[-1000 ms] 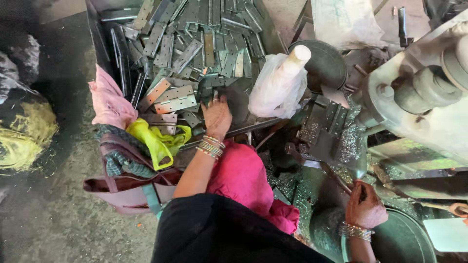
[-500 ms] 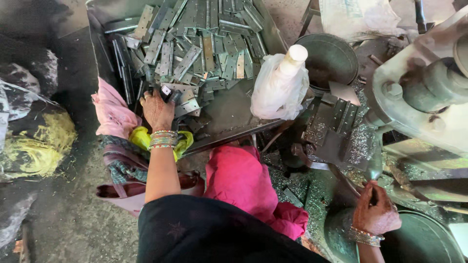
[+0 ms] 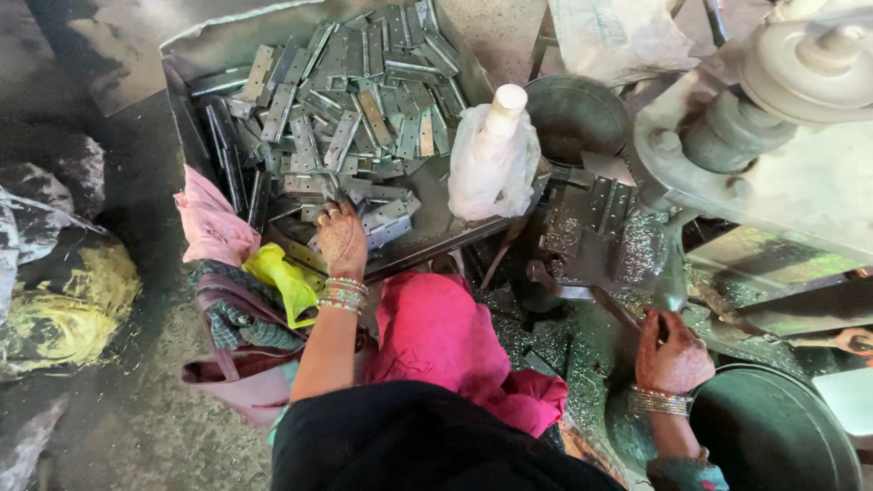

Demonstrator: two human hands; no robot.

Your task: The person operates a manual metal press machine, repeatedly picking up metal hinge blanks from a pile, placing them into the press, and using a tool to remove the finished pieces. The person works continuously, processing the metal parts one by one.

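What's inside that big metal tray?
The metal tray holds a heap of flat grey hinge plates. The left hand rests on the nearest ones. What lies beneath the heap is covered.

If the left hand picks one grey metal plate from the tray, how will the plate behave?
The metal plate under the left hand looks flat, thin and rigid, so it probably stays stiff. It seems heavy for its size. Lying loose on the heap in the tray, neighbours may slide when it lifts.

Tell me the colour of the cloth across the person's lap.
Bright pink cloth, between the left hand and right hand; the head view shows it.
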